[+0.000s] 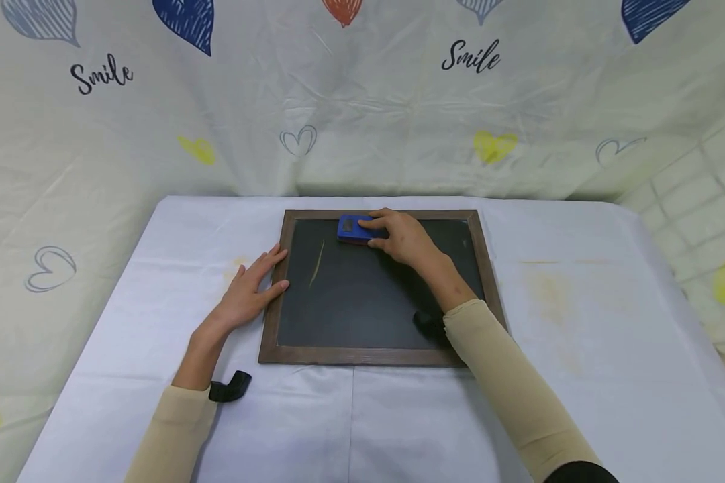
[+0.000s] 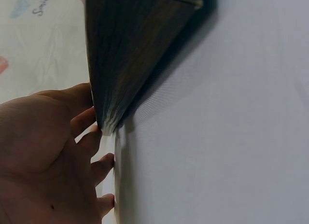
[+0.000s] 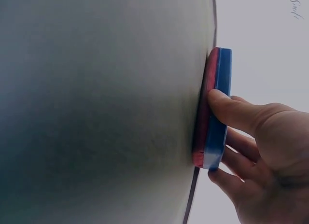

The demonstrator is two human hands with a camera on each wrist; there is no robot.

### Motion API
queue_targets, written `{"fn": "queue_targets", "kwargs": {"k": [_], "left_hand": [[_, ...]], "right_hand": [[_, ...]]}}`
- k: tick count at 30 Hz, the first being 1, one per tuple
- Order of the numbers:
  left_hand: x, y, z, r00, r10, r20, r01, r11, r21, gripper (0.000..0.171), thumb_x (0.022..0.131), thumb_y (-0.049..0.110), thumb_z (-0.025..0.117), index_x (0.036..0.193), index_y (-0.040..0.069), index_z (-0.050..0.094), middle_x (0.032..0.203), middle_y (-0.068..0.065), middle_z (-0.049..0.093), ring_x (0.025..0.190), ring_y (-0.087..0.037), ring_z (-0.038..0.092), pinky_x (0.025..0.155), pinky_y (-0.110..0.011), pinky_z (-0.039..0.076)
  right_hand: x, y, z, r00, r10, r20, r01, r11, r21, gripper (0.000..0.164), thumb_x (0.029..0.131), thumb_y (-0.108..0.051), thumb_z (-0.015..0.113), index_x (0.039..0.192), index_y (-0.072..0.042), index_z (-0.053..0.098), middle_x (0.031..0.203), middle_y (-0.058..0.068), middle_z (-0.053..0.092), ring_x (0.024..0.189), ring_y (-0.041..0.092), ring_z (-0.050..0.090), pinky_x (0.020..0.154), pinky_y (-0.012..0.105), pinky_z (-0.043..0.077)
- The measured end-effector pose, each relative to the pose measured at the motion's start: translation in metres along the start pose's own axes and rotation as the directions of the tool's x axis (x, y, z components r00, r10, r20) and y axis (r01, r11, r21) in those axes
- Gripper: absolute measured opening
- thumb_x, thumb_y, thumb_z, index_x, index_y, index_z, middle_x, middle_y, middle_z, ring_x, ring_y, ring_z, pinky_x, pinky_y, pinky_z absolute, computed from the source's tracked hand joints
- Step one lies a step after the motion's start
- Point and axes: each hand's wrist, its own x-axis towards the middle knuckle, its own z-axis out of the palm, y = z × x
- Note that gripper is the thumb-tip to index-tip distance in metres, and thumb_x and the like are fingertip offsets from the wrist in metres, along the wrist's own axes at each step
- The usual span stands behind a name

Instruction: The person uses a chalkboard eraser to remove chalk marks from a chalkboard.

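Observation:
A chalkboard (image 1: 362, 295) in a brown wooden frame lies on the white-covered table. Near its far edge my right hand (image 1: 401, 238) grips a blue board eraser (image 1: 352, 229) between thumb and fingers. In the right wrist view the eraser (image 3: 221, 98) has its red felt face against the dark board. A yellowish chalk stroke (image 1: 317, 263) runs down the board's left part. My left hand (image 1: 246, 295) rests at the frame's left side with its fingers spread; in the left wrist view thumb and fingers of this hand (image 2: 43, 147) touch the frame's edge (image 2: 130, 50).
The white tablecloth (image 1: 580, 376) has faint yellowish smudges (image 1: 550, 295) to the right of the board. A pale curtain (image 1: 387, 100) printed with hearts and "Smile" hangs behind the table. Black wrist straps (image 1: 231, 387) sit by the sleeves.

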Motion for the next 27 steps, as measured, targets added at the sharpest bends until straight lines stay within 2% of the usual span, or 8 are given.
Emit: {"fn": "queue_targets", "kwargs": {"k": [16, 27], "left_hand": [[0.001, 0.002, 0.000, 1.000, -0.001, -0.004, 0.001, 1.000, 0.019, 0.069, 0.107, 0.032, 0.060, 0.166, 0.016, 0.029, 0.177, -0.009, 0.014, 0.164, -0.042, 0.011, 0.127, -0.072, -0.003], [0.000, 0.002, 0.000, 1.000, 0.000, 0.002, -0.001, 1.000, 0.007, 0.068, 0.108, 0.031, 0.059, 0.166, 0.015, 0.028, 0.177, -0.009, 0.014, 0.164, -0.041, 0.010, 0.127, -0.072, -0.004]], "right_hand": [[0.001, -0.004, -0.003, 1.000, 0.016, -0.006, -0.016, 1.000, -0.014, 0.053, 0.099, -0.030, 0.073, 0.150, -0.028, 0.058, 0.164, 0.005, 0.046, 0.151, 0.034, 0.045, 0.120, 0.053, 0.043], [0.006, -0.019, 0.005, 1.000, -0.017, 0.015, 0.017, 1.000, 0.009, 0.054, 0.099, -0.035, 0.073, 0.150, -0.029, 0.058, 0.162, 0.004, 0.047, 0.152, 0.031, 0.044, 0.121, 0.051, 0.042]]}}
